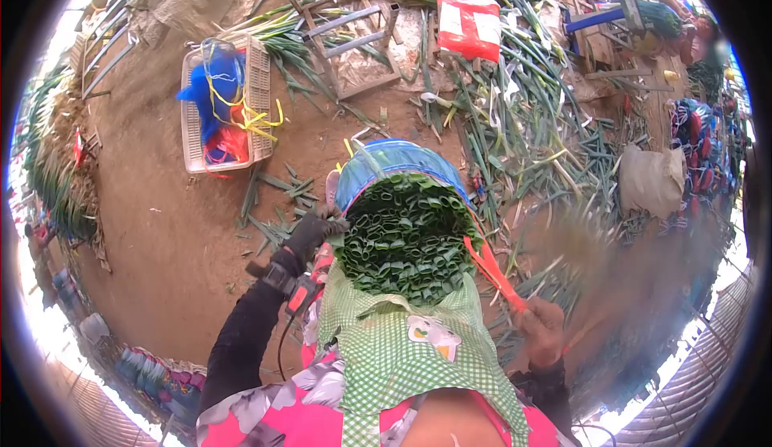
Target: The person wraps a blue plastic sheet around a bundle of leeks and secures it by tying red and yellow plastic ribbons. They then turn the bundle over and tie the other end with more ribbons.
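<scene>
A thick bundle of green onions (406, 238) rests against my lap, its cut hollow green ends facing up at me. Blue plastic (402, 157) wraps round its far side. My right hand (540, 330), bare, is closed on an orange plastic strip (497, 274) that runs taut to the bundle's right side. At the bundle's left edge, my left hand (314, 234) wears a dark glove. Its fingers are curled closed; what they grip is hidden. A green checked apron (402, 342) lies under the near side of the bundle.
A pale plastic crate (193, 137) with blue and red plastic stands ahead left. Beyond are a metal stool frame (362, 45) and a red-and-white package (469, 27). Loose onion leaves (547, 145) cover the ground ahead right. Another person (700, 41) is at far right.
</scene>
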`<state>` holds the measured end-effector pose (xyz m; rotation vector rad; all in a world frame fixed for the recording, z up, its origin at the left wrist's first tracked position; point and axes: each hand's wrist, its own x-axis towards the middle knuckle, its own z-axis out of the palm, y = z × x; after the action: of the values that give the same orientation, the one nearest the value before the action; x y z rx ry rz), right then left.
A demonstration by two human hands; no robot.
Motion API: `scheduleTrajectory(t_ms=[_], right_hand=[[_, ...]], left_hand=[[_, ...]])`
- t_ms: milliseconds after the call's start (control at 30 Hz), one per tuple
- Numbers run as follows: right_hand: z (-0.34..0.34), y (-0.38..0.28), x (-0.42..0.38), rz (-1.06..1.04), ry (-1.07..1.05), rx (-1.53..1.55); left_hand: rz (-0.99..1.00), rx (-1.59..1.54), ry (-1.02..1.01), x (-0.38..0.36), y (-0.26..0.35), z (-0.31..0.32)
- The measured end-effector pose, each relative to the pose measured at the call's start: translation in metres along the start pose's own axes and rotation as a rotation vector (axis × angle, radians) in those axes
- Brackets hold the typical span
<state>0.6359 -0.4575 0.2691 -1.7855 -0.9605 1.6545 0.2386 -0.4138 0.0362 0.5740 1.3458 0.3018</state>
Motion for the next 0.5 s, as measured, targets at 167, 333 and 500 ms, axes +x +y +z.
scheduleTrajectory(t_ms=[167, 333, 500], right_hand=[[0.005, 0.004, 0.029, 0.035, -0.01, 0.108], [0.015, 0.008, 0.044, -0.025, -0.041, -0.012], [0.022, 0.01, 0.051, -0.051, 0.009, 0.046]], left_hand=[[0.209, 0.709, 0.53, 0.04, 0.031, -0.068], [0.681, 1.18, 0.737, 0.081, 0.072, -0.073], [0.658, 0.839, 0.159, 0.116, 0.092, 0.006]])
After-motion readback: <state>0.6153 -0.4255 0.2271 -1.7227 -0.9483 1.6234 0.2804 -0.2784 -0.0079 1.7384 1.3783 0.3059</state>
